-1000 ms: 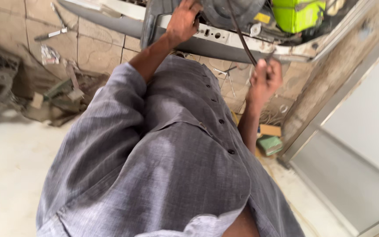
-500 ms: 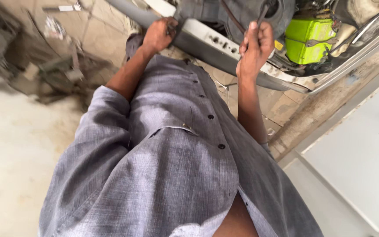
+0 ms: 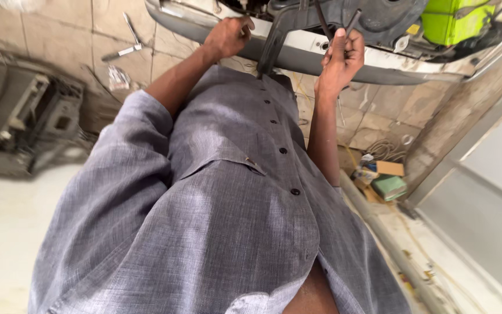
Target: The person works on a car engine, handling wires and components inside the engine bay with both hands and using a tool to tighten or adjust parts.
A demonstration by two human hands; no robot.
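Both hands have shifted since half a second ago: the left hand now sits further along the pale front edge of the opened machine, and the right hand has dropped a little below it. Left fingers curl over the rim near the dark inner shell; their tips are hidden behind the edge, so I cannot tell what they press on. Right fingers close tightly round a thin dark cable and a slim dark tool, perhaps pliers, though its working end is cut off by the top of the view. A grey buttoned shirt fills the middle and hides the floor beneath. Well apart, a metal wrench lies on the tiles, and a green block sits half out of frame.
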